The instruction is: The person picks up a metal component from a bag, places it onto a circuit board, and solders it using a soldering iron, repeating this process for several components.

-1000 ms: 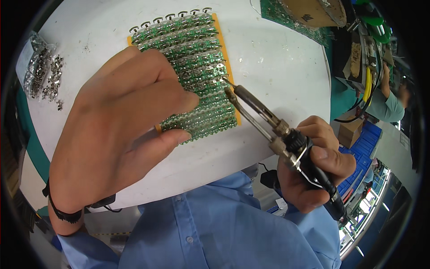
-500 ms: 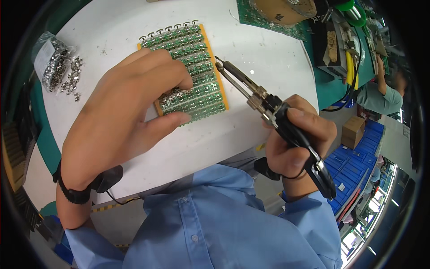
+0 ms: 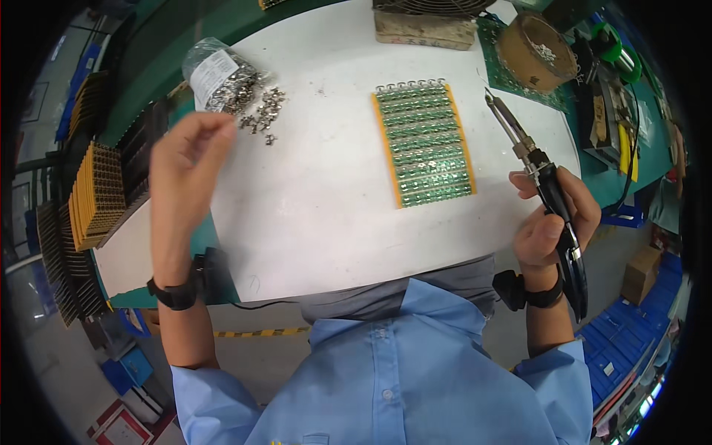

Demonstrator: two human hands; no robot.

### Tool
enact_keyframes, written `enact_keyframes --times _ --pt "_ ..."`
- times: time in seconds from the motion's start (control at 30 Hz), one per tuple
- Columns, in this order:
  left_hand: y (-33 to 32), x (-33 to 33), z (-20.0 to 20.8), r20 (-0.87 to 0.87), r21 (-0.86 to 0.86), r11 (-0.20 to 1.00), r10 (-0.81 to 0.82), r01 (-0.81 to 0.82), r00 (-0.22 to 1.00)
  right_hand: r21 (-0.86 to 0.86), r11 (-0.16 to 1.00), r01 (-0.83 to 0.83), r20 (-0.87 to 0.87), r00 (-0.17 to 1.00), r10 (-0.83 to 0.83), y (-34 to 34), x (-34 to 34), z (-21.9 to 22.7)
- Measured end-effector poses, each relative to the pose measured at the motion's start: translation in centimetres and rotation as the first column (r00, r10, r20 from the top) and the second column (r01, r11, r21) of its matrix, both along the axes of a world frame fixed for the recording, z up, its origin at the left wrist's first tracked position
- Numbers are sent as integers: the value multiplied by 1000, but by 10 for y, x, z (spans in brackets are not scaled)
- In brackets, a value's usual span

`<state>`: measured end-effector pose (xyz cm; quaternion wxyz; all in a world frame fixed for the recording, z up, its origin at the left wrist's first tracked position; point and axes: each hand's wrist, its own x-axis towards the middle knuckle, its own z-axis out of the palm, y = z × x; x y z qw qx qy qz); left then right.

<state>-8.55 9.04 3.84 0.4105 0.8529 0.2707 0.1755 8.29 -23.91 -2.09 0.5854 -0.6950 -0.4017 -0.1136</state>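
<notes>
My right hand (image 3: 558,222) grips the black handle of a soldering iron (image 3: 535,157), a slim tool with a thin metal rod alongside its barrel. Its tip points up and away, to the right of the circuit board panel (image 3: 429,144), and does not touch it. Green boards in rows with yellow edge strips make up this panel, which lies flat on the white table. Over at the left, my left hand (image 3: 182,167) has thumb and fingertips pinched together beside small metal parts (image 3: 263,115). Whatever may be between those fingertips is too small to make out.
A clear bag (image 3: 222,78) of metal parts lies on the white table (image 3: 319,222). Yellow-edged panels (image 3: 100,196) stand stacked at the left. A brown round container (image 3: 535,52) sits far right, near green spools (image 3: 610,44). A fan-like grille (image 3: 430,7) stands at the back.
My left hand has left the circuit board panel and moved left to the loose metal parts. The view has shifted left, uncovering the whole panel. My right hand still holds the soldering iron.
</notes>
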Motion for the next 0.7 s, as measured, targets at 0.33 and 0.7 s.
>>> enact_keyframes --times 0.33,0.7 --pt "-14 6 -14 -250 157 982 -61 103 966 -41 999 3 28 1000 -2 -3 1 -1" --pt "-8 5 -22 -112 36 999 14 -10 994 -14 999 51 -20 998 -52 -2 -1 -4"
